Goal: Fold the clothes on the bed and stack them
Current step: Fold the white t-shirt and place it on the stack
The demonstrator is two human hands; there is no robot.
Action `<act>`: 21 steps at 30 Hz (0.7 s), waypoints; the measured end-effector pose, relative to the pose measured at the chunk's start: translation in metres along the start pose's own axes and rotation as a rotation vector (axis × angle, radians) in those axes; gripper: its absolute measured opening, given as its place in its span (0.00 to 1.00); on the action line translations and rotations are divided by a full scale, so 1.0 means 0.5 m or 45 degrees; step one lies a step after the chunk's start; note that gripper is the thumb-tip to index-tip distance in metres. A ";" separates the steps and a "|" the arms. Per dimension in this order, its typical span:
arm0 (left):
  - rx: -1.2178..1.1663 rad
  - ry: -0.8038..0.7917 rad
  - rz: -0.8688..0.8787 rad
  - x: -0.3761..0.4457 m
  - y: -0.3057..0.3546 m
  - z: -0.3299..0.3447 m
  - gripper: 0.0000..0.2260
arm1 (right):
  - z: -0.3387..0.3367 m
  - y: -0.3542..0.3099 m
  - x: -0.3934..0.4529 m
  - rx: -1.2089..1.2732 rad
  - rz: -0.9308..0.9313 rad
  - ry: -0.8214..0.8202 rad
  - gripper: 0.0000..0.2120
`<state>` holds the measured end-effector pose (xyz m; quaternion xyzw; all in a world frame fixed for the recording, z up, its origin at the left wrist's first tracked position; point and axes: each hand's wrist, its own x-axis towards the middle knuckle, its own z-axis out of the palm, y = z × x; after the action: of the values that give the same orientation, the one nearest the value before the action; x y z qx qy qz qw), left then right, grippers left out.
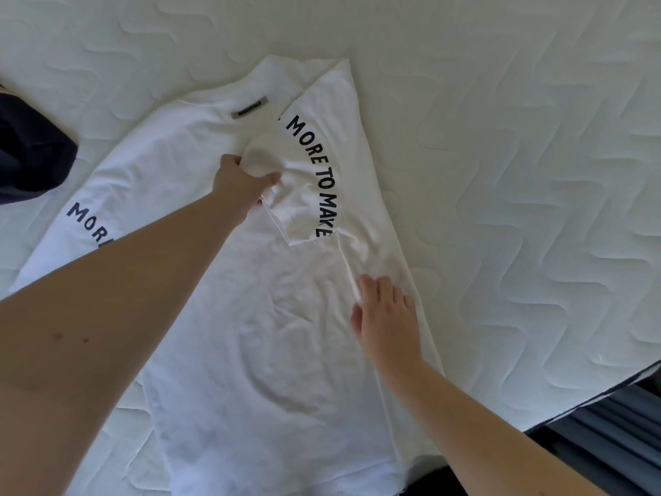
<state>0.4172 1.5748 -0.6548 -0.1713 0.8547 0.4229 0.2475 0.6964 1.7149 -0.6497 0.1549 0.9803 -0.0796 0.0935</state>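
At the far left edge a dark navy garment point(34, 152) lies bunched on the white quilted mattress point(518, 137), just beside the white T-shirt point(221, 334) but apart from it. The T-shirt is spread back-up across the middle of the bed, its left sleeve point(71, 227) flat and printed with black letters, a grey neck label point(249, 107) near the collar. The left hand point(243, 184) pinches the cuff of the right sleeve point(314, 155) (the one reading "MORE TO MAKE"), which is folded inward over the shirt's back. Further right, the right hand point(386, 316) rests with straight, slightly spread fingers on the folded side edge of the shirt, pressing it flat
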 end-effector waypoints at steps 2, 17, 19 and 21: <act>-0.178 0.050 -0.107 -0.010 -0.015 0.004 0.27 | 0.008 0.006 -0.040 -0.008 0.032 -0.037 0.22; -0.228 0.436 -0.131 -0.155 -0.103 0.039 0.15 | 0.050 0.041 -0.236 0.112 -0.104 -0.011 0.26; -0.217 0.318 -0.074 -0.227 -0.126 0.077 0.10 | 0.053 0.061 -0.274 0.244 -0.080 0.012 0.23; -0.159 0.074 -0.044 -0.305 -0.156 0.125 0.11 | 0.053 0.087 -0.308 0.339 0.085 0.059 0.22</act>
<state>0.5988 1.5923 -0.6504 -0.2134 0.8304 0.4660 0.2186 0.8585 1.7065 -0.6487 0.2001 0.9573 -0.2022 0.0521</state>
